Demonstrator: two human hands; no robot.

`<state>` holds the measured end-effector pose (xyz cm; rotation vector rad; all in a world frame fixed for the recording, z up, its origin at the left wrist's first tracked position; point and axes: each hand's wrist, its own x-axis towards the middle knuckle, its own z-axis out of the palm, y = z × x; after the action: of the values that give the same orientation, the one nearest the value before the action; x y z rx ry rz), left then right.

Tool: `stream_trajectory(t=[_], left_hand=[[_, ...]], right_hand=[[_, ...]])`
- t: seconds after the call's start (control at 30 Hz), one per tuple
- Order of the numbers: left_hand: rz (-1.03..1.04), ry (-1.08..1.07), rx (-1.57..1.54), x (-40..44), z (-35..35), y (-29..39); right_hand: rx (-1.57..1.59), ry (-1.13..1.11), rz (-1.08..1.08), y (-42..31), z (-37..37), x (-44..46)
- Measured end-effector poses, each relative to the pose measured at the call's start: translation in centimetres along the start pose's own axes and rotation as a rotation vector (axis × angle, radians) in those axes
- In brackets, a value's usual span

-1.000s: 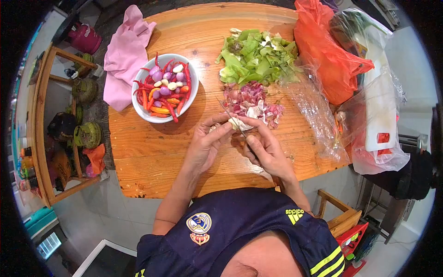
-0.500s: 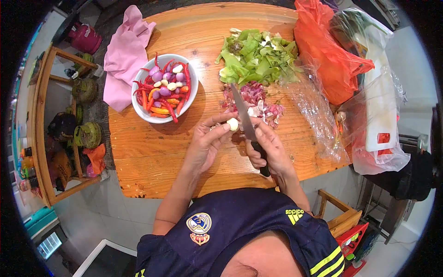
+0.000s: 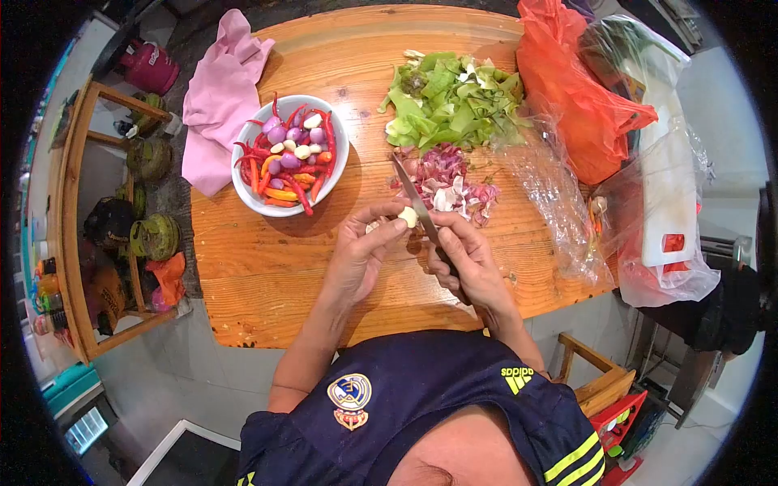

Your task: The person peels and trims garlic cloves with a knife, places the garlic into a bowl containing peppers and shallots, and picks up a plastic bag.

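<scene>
- Planked wooden table (image 3: 259, 275) mid-scene; pink cloth (image 3: 223, 105) far left, red bag (image 3: 567, 89) far right.
- White bowl (image 3: 341, 150) on left: chillies (image 3: 296, 188), shallots (image 3: 289, 160), peeled cloves (image 3: 302, 151).
- Green scraps (image 3: 462, 93) right of bowl, far side; purple skins (image 3: 438, 166) just nearer.
- Pale clove (image 3: 409, 217) is above near-middle of table, pinched by left hand (image 3: 361, 247), thumb against fingertips.
- Right hand (image 3: 472, 263) wrapped on knife (image 3: 421, 204) by its handle. Blade right beside clove; can't tell if touching.
- Doing it well, my read: short shallow strokes, light pressure, left thumb out of edge line. Clove is small, likely slick, so grip firm without crushing.
- Pose: forearms come from near side, converging. Hands close but apart, blade between them, tip toward far left. Right index extended along blade side, probably for control.
</scene>
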<state>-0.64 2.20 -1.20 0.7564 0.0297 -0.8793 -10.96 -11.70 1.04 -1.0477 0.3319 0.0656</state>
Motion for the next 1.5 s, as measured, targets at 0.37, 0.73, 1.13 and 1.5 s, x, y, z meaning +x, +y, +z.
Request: stream_trajectory(t=[0.37,0.73,1.13,1.5], left_hand=[[-0.013,-0.023,-0.033,0.1,0.2,0.2],[-0.023,0.007,0.016,0.1,0.4,0.2],[0.055,0.028,0.198,-0.6,1.4,1.4],[0.563,0.412,0.644,-0.8,-0.6,9.7]], right_hand=[[0.221,-0.09,0.158,-1.4,-0.4,-0.4],[0.141,-0.06,0.111,-1.0,-0.4,-0.3],[-0.446,0.004,-0.357,-1.4,-2.3,0.7],[-0.718,0.277,-0.261,-3.6,-2.5,0.1]])
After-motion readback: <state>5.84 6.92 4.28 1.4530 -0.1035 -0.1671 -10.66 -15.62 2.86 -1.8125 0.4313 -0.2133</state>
